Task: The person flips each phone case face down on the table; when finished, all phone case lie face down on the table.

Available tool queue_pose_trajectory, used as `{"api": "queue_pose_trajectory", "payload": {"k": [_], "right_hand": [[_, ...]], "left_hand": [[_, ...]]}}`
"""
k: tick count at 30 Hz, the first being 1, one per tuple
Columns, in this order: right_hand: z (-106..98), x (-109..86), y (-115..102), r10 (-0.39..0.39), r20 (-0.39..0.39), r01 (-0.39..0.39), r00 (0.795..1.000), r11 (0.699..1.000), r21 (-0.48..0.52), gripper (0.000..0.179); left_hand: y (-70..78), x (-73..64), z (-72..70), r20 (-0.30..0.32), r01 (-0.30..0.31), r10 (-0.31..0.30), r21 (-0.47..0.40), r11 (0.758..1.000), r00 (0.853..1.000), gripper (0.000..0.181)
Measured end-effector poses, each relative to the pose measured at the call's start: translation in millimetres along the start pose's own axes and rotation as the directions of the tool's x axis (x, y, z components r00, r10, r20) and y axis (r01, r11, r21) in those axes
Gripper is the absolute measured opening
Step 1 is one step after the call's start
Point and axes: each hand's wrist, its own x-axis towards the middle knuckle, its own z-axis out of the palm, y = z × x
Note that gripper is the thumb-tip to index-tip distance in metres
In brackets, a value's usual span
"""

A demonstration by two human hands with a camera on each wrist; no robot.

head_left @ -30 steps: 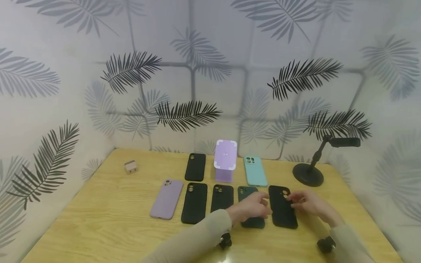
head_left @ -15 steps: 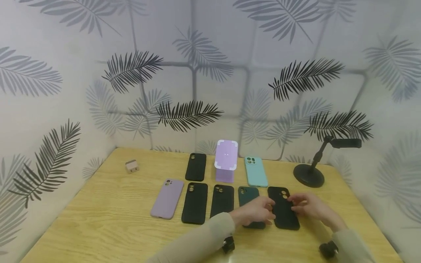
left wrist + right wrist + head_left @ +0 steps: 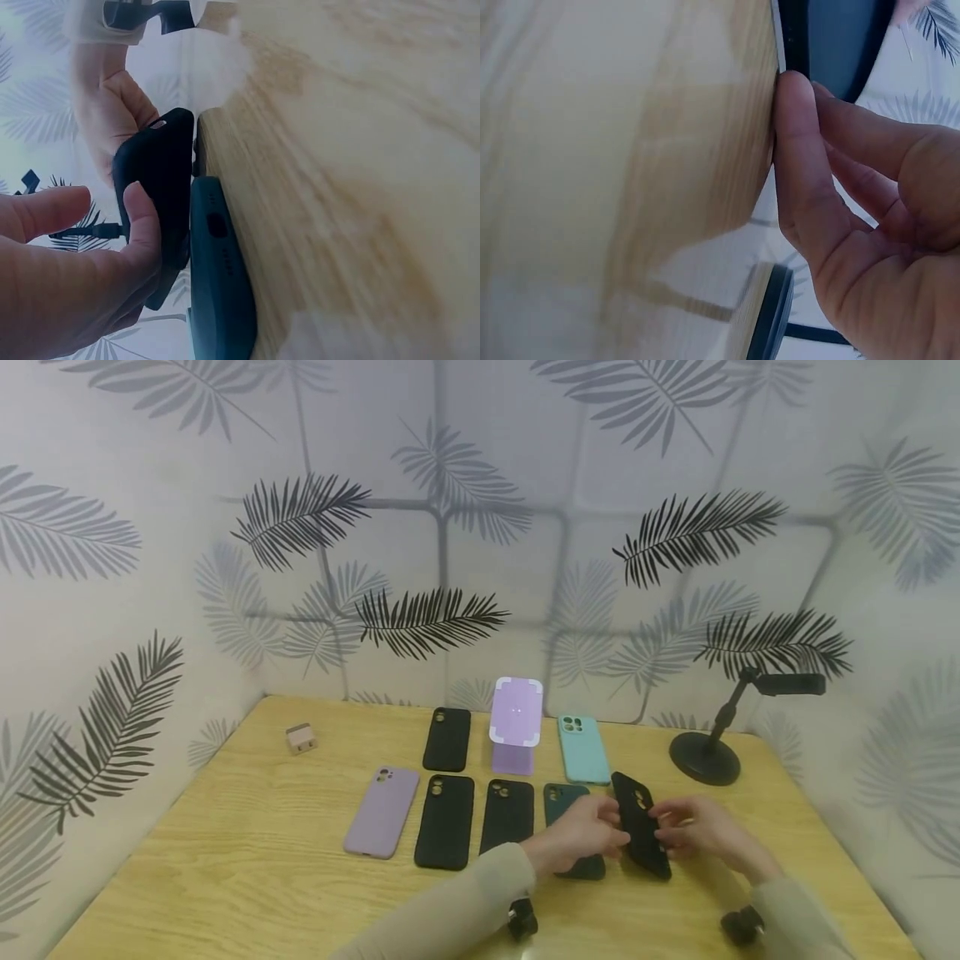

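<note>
A black phone case point(image 3: 636, 827) with a camera cutout stands tilted up off the wooden table between both hands. My right hand point(image 3: 705, 837) pinches the case's right side; in the right wrist view, thumb and fingertip meet at its rim point(image 3: 795, 45). From the other side my left hand point(image 3: 577, 835) reaches in. In the left wrist view its thumb tip touches the black case point(image 3: 161, 169), while another finger stands apart from it. Below the left hand lies a dark green phone case point(image 3: 564, 797), partly hidden by that hand.
Black phone cases point(image 3: 444, 822), point(image 3: 507, 814), point(image 3: 447, 741) lie left of the hands, with a lilac case point(image 3: 382, 814) farther left. At the back are a purple stand point(image 3: 516, 714), a mint case point(image 3: 585, 752), a small pale cube point(image 3: 302, 739) and a black stand point(image 3: 705, 758).
The black case lay nearly flat on the table and is now tipped up on a slant. My right hand has shifted slightly left and pinches it; the left hand has hardly moved.
</note>
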Motion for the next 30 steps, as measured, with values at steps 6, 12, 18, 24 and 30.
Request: {"api": "queue_pose_trajectory", "payload": {"k": [6, 12, 18, 24, 30], "right_hand": [[6.4, 4.0, -8.1, 0.016, 0.055, -0.018, 0.998, 0.999, 0.045, 0.036], [6.6, 8.8, -12.0, 0.056, 0.113, -0.071, 0.992, 0.989, 0.132, 0.044], [5.1, 7.1, -14.8, 0.025, 0.160, -0.050, 0.987, 0.987, 0.154, 0.059], [2.9, 3.5, -14.4, 0.030, 0.174, -0.061, 0.984, 0.982, 0.177, 0.069], [3.4, 4.7, -13.1, 0.083, 0.138, -0.107, 0.987, 0.979, 0.176, 0.069]], "left_hand": [[1.4, 1.0, 1.3, -0.002, -0.025, 0.025, -0.025, 0.999, 1.000, 0.046], [0.8, 1.7, 2.6, -0.013, -0.029, 0.029, -0.033, 0.999, 1.000, 0.056], [-1.7, 2.7, 2.4, 0.008, -0.022, 0.022, -0.019, 1.000, 1.000, 0.063], [-4.7, 5.0, 1.5, 0.067, -0.022, 0.021, 0.018, 1.000, 0.997, 0.066], [-6.4, 6.3, 1.0, 0.127, 0.005, -0.013, 0.062, 0.998, 0.992, 0.065]]}}
